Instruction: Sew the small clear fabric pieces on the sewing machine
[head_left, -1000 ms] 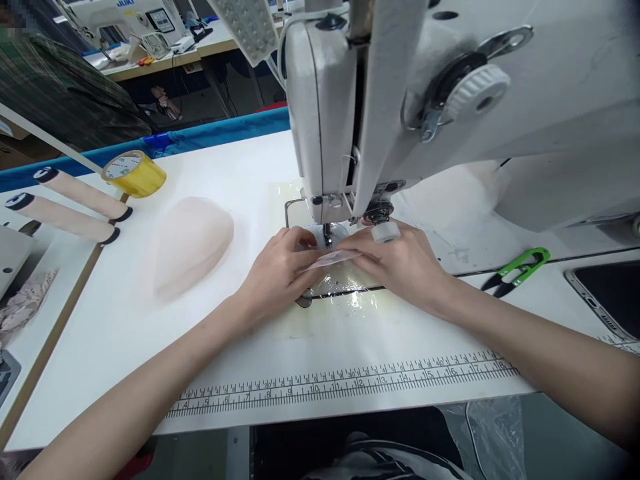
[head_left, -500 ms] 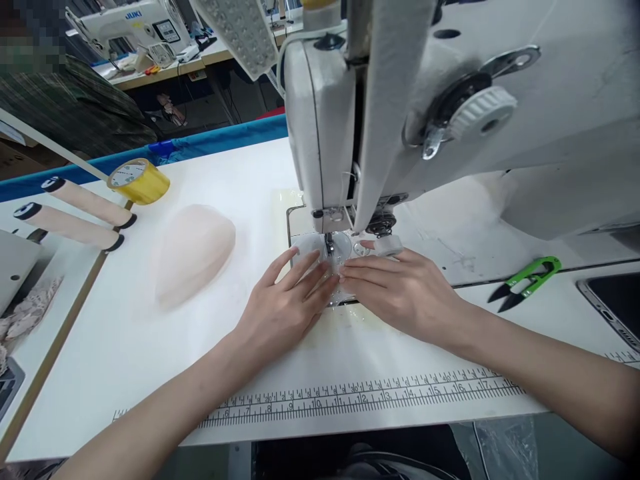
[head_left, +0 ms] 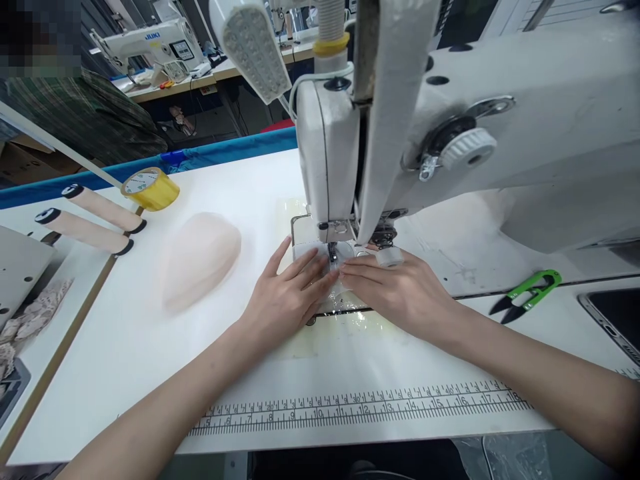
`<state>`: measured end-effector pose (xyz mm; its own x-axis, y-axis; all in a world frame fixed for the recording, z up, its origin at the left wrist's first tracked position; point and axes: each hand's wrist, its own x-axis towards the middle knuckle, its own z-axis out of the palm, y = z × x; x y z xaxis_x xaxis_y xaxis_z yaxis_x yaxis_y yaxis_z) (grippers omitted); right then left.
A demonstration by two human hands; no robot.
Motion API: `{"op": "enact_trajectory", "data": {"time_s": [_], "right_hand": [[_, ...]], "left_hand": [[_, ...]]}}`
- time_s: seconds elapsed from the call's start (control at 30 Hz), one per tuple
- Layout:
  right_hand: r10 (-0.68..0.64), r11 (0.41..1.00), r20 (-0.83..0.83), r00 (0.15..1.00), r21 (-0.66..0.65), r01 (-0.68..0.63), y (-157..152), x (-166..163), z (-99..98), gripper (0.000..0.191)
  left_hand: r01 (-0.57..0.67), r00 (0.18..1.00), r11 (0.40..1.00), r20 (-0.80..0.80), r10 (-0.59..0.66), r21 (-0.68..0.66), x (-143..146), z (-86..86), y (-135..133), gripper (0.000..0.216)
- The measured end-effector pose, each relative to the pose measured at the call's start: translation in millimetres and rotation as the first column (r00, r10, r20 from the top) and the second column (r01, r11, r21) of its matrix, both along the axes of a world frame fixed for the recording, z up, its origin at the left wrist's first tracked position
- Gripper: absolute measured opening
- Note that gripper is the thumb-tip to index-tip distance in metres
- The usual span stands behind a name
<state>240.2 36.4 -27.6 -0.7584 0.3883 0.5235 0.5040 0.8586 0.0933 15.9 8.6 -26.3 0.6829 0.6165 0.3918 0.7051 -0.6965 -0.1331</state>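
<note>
My left hand (head_left: 283, 293) lies palm down at the left of the sewing machine's needle area, its fingers stretched out and somewhat spread. Flat on the other side is my right hand (head_left: 400, 287), with extended fingers that point left. The two hands' fingertips almost meet just in front of the presser foot (head_left: 333, 252). Whether thin cloth lies beneath the fingers, I cannot tell; the plate there is shiny and pale. To the left of my hands rests a sheer, pale beige cup-shaped piece of cloth (head_left: 205, 257) on the white table (head_left: 150, 373).
The sewing machine head (head_left: 330, 153) rises over my hands. Green thread snips (head_left: 527, 297) and a phone (head_left: 615, 317) lie at right. Yellow tape (head_left: 151, 189) and two beige thread cones (head_left: 85, 230) are at left. A printed ruler (head_left: 350, 408) runs along the front edge. Behind is a person's plaid garment (head_left: 90, 120).
The view has shifted slightly, so the scene sits lower. My left hand's fingers have moved a little at the needle plate, with more of its front edge showing. My right hand stays nearly in place.
</note>
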Motion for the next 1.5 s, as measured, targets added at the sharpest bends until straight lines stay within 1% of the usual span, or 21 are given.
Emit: {"op": "enact_trajectory", "data": {"time_s": [0.13, 0.23, 0.3, 0.63, 0.97, 1.17, 1.37, 1.5], "right_hand": [[-0.007, 1.0, 0.011, 1.0, 0.018, 0.007, -0.4, 0.8, -1.5, 0.033], [-0.001, 1.0, 0.0, 1.0, 0.027, 0.001, -0.8, 1.4, -4.6, 0.031], [-0.001, 1.0, -0.01, 1.0, 0.027, 0.001, -0.6, 1.2, -6.5, 0.029], [-0.005, 1.0, 0.007, 1.0, 0.011, 0.005, 1.8, 0.2, -6.2, 0.026], [-0.017, 1.0, 0.023, 1.0, -0.007, 0.017, 4.9, -1.6, -8.2, 0.026], [-0.032, 0.999, 0.064, 0.997, -0.018, 0.034, 5.5, -1.7, -7.1, 0.029], [-0.037, 0.998, 0.067, 0.997, -0.042, 0.04, 7.3, -2.6, -8.1, 0.029], [-0.059, 0.998, 0.095, 0.994, -0.022, 0.061, 7.9, -3.5, -6.7, 0.032]], "left_hand": [[-0.01, 1.0, 0.999, 0.007, 0.01, 0.043, 1.0, 0.3, -0.6, 0.029], [0.009, 1.0, 0.995, 0.022, -0.011, 0.104, 2.4, 0.0, -2.7, 0.025], [0.009, 0.999, 0.993, 0.035, -0.013, 0.121, 3.0, -0.6, -3.3, 0.024], [0.01, 0.998, 0.999, 0.069, -0.014, 0.049, 2.2, -2.1, 0.5, 0.027], [-0.005, 0.997, 0.999, 0.081, 0.002, 0.044, 0.6, -2.5, 5.3, 0.027], [-0.017, 0.996, 1.0, 0.089, 0.015, 0.017, -0.8, -3.4, 8.1, 0.028], [-0.03, 0.992, 1.0, 0.123, 0.03, -0.008, -1.7, -5.8, 10.2, 0.03], [-0.037, 0.992, 0.999, 0.121, 0.037, -0.002, -1.3, -6.9, 10.9, 0.03]]}}
